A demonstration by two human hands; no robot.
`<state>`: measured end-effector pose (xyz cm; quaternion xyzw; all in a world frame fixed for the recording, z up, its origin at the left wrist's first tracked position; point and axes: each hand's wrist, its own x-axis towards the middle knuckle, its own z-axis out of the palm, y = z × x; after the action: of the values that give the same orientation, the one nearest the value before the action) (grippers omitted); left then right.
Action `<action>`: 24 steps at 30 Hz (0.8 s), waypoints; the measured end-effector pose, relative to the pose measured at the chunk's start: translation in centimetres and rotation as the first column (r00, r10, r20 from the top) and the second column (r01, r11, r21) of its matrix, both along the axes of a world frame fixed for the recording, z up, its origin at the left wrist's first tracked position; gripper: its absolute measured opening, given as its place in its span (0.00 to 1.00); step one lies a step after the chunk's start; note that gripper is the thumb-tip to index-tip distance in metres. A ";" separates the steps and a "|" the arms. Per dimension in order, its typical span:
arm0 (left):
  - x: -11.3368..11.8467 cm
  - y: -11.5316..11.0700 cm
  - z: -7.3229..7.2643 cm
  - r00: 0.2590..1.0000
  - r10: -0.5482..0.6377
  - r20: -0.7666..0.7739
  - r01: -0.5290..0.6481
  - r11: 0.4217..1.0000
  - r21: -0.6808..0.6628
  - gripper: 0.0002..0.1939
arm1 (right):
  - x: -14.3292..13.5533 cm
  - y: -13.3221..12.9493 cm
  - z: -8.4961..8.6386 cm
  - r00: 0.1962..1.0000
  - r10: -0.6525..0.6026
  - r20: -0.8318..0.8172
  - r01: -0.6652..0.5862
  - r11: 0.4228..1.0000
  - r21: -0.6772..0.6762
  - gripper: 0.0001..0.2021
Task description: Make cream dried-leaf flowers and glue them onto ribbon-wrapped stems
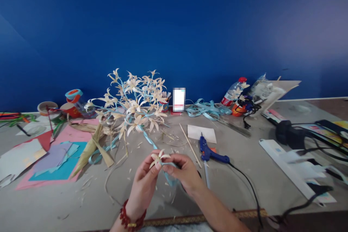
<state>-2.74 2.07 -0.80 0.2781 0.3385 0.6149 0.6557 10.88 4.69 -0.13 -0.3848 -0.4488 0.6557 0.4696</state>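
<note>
Low over the front of the table, my left hand [148, 170] is closed on a small cream flower [160, 158] made of thin petals, pinching it at its base. My right hand [187, 172] meets it from the other side, its fingers closed on a light blue ribbon [170, 179] that runs to the flower's base and loops down below. Behind my hands lies a large branched spray of similar cream flowers [133, 107]; its stem [146, 137], wrapped in light blue, reaches down towards my left hand. The fingertips partly cover the flower's base.
Right of my hands, a blue glue gun [210, 152] lies by a white card [201, 134] and a thin stick [190, 145]. Coiled blue ribbon [206, 108] sits near the wall. Coloured paper [54, 163] and dried husks [91, 148] are at left; a bottle [232, 92] stands at back right.
</note>
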 end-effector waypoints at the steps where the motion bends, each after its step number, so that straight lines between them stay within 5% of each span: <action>1: 0.0 0.0 0.0 1.000 -0.004 -0.001 0.004 1.000 0.008 0.11 | 0.0 0.0 0.0 1.000 0.000 0.001 0.000 1.000 0.001 0.12; 6: -0.2 0.2 -0.1 1.000 -0.025 -0.003 0.025 0.999 0.036 0.09 | 0.0 0.2 0.1 0.999 0.047 0.016 -0.048 0.999 0.015 0.12; 10: -0.2 0.3 -0.4 1.000 0.002 -0.003 -0.002 0.999 0.041 0.06 | 0.2 0.2 0.4 0.996 0.041 0.073 -0.054 0.983 0.173 0.13; 16: -0.2 0.0 -1.3 0.997 0.031 0.072 -0.028 0.998 -0.049 0.09 | 0.4 -0.3 1.0 0.933 -0.121 0.339 -0.034 0.908 0.418 0.11; 24: -0.4 -0.3 -1.4 0.989 0.122 -0.083 -0.120 0.992 0.030 0.10 | 0.4 -0.6 1.0 0.881 -0.172 0.441 -0.080 0.864 0.497 0.10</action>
<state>-3.10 1.74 -2.23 0.2910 0.3744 0.6455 0.5988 11.31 4.12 0.91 -0.4080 -0.6941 0.3914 0.4457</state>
